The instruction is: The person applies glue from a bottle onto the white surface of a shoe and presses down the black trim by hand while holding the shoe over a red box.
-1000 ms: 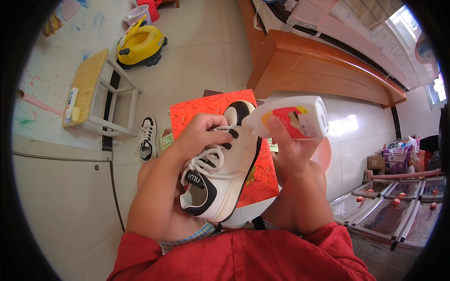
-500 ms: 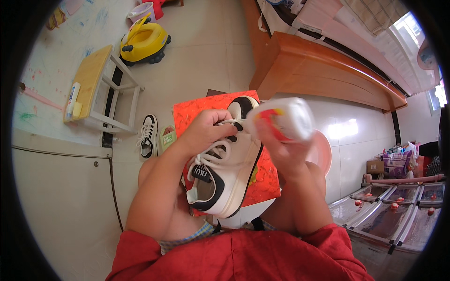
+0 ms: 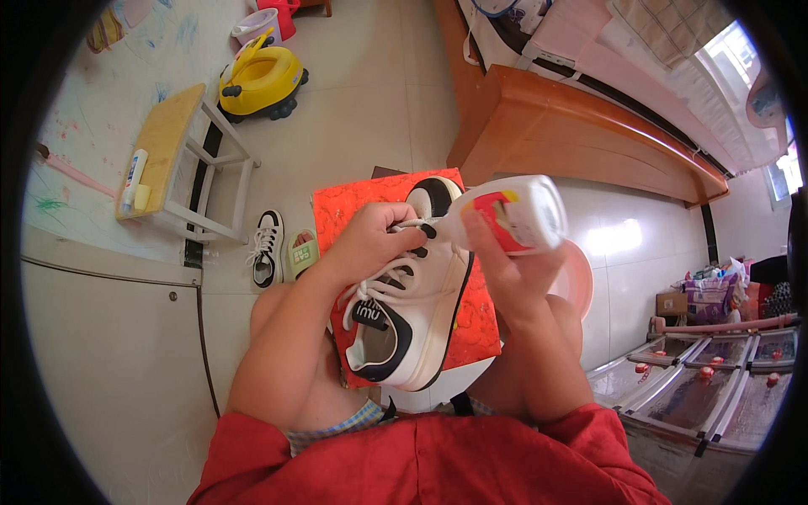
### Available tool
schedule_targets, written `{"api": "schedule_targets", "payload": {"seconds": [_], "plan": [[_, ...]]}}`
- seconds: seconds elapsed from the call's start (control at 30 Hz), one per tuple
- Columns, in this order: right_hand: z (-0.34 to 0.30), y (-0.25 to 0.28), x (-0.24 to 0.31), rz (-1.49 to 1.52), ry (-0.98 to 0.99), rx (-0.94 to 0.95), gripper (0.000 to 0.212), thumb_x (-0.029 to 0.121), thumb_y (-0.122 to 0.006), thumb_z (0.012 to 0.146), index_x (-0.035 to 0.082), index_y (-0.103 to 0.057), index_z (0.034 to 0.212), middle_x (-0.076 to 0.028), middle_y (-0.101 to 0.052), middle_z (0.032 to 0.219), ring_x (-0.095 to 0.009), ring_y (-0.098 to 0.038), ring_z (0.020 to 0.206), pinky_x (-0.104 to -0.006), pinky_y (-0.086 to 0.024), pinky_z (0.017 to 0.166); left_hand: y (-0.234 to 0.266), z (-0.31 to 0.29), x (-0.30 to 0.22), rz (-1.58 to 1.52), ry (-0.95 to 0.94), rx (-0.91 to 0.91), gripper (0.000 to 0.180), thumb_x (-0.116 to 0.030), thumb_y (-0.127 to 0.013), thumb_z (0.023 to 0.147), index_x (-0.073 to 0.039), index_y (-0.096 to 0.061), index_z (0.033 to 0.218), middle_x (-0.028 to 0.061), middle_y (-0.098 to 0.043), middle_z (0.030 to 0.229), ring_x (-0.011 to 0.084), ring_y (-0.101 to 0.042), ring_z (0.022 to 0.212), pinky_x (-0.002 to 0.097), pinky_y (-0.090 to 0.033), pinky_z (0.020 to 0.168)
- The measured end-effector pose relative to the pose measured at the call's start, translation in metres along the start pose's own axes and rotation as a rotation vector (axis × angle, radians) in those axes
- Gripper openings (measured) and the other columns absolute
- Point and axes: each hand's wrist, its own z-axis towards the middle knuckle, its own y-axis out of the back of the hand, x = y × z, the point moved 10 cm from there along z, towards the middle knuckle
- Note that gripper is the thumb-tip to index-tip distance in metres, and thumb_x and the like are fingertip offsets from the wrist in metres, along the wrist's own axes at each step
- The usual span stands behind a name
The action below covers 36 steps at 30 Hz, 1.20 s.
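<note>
The shoe (image 3: 439,282) lies over the box (image 3: 337,202), its laces (image 3: 383,292) pinched in the closed left grip (image 3: 374,241); the right grip (image 3: 518,279), wrapped round a bottle (image 3: 523,215), is at the box's right edge. Applying the bottle's contents appears underway; the next move calls for careful nozzle aim.

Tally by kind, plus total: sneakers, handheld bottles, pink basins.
Sneakers: 2 (one at the left hand, one on the floor)
Handheld bottles: 1 (in the right hand)
Pink basins: 1
Total: 4
</note>
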Motion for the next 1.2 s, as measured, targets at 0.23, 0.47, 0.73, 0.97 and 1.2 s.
{"api": "schedule_targets", "payload": {"seconds": [0.23,0.47,0.73,0.97,1.2], "plan": [[0.008,-0.014,0.001,-0.159,0.017,0.155,0.026,0.01,-0.078,0.075,0.003,-0.066,0.097,-0.009,-0.067,0.086,-0.019,-0.066,0.071,-0.0287,-0.051,0.064,-0.005,-0.002,0.001,-0.085,0.075,-0.024,0.014,-0.015,-0.064,0.086,-0.003,-0.061,0.08,-0.0035,-0.056,0.073,0.0034,-0.049,0.066,0.0215,-0.041,0.059],[0.003,-0.017,-0.005,-0.073,-0.038,0.167,0.027,0.009,-0.079,0.073,0.001,-0.066,0.095,-0.009,-0.066,0.086,-0.02,-0.065,0.072,-0.0286,-0.051,0.064,-0.005,-0.001,0.002,-0.061,0.068,-0.022,0.015,-0.016,-0.065,0.085,-0.003,-0.059,0.08,-0.0035,-0.056,0.072,0.0038,-0.049,0.065,0.0219,-0.042,0.058],[0.005,0.0,-0.012,0.123,-0.081,-0.008,0.023,0.007,-0.078,0.075,-0.001,-0.066,0.092,-0.006,-0.068,0.078,-0.012,-0.064,0.066,-0.0258,-0.051,0.06,-0.002,0.001,0.004,-0.059,0.057,0.01,0.006,-0.011,-0.063,0.086,-0.005,-0.061,0.085,-0.003,-0.06,0.077,0.0036,-0.055,0.068,0.0199,-0.044,0.061],[0.0,-0.003,-0.012,0.036,-0.01,0.011,0.026,0.008,-0.081,0.072,0.0,-0.064,0.09,-0.004,-0.067,0.076,-0.01,-0.062,0.063,-0.0238,-0.05,0.059,-0.001,-0.002,0.006,-0.034,0.075,-0.002,0.008,-0.012,-0.063,0.087,-0.004,-0.062,0.086,-0.0031,-0.06,0.078,0.0031,-0.056,0.068,0.0194,-0.045,0.061],[-0.009,0.005,-0.006,0.017,-0.014,0.039,0.029,0.011,-0.083,0.068,0.001,-0.065,0.088,-0.003,-0.067,0.074,-0.01,-0.064,0.062,-0.0243,-0.051,0.058,-0.003,0.0,0.002,-0.061,0.045,0.015,0.009,-0.013,-0.063,0.088,-0.004,-0.062,0.086,-0.0031,-0.06,0.077,0.003,-0.056,0.069,0.0193,-0.045,0.062]]}}
